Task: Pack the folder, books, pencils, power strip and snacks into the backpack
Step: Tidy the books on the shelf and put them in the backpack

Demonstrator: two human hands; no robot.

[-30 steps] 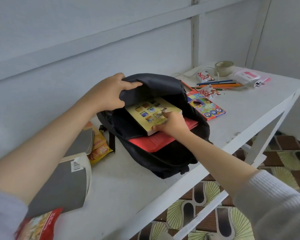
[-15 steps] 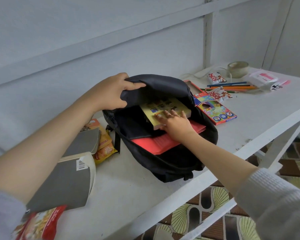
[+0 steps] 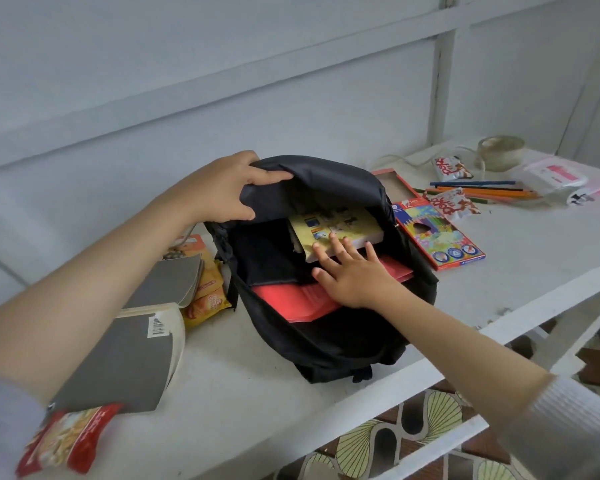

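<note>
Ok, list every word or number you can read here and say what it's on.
"12": on the coloured pencil box.
Two white snack packets: red lettering, unreadable.
Barcode label on the grey book: digits too small.
Orange snack packet, red snack packet, yellow book, pink-labelled pack: print blurred.

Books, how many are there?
3. A yellow book is inside the backpack, touched by the right hand. A small gray book and, nearer, a big gray book lie on the table left of it. More may be hidden inside.
</note>
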